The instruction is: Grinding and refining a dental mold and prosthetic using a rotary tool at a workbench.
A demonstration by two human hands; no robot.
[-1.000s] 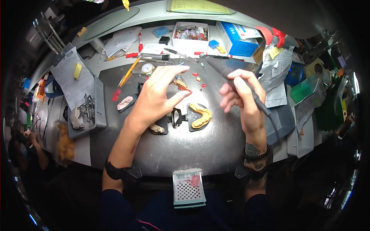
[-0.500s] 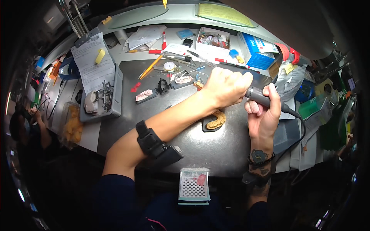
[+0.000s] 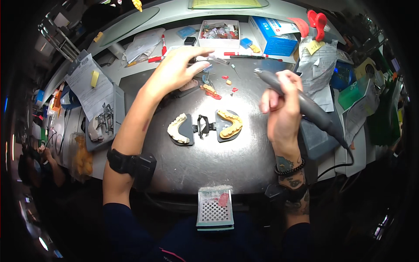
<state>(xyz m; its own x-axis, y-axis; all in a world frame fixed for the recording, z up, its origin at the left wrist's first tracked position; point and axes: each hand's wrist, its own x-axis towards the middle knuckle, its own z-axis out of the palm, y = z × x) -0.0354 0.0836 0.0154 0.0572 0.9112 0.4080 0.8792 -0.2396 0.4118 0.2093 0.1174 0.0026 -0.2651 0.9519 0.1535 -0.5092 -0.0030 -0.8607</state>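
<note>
Right of the hinged dental model (image 3: 211,126), the right hand (image 3: 283,99) grips a dark handpiece (image 3: 317,114). Beyond the model, the left hand (image 3: 175,70) hovers, thumb and forefinger parted.

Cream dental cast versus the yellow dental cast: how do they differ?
The cream dental cast is paler; the yellow dental cast is a stronger yellow. The cream one sits left of the black hinge, its arch opening right; the yellow one sits right of it, opening left. Both rest on dark bases.
</note>
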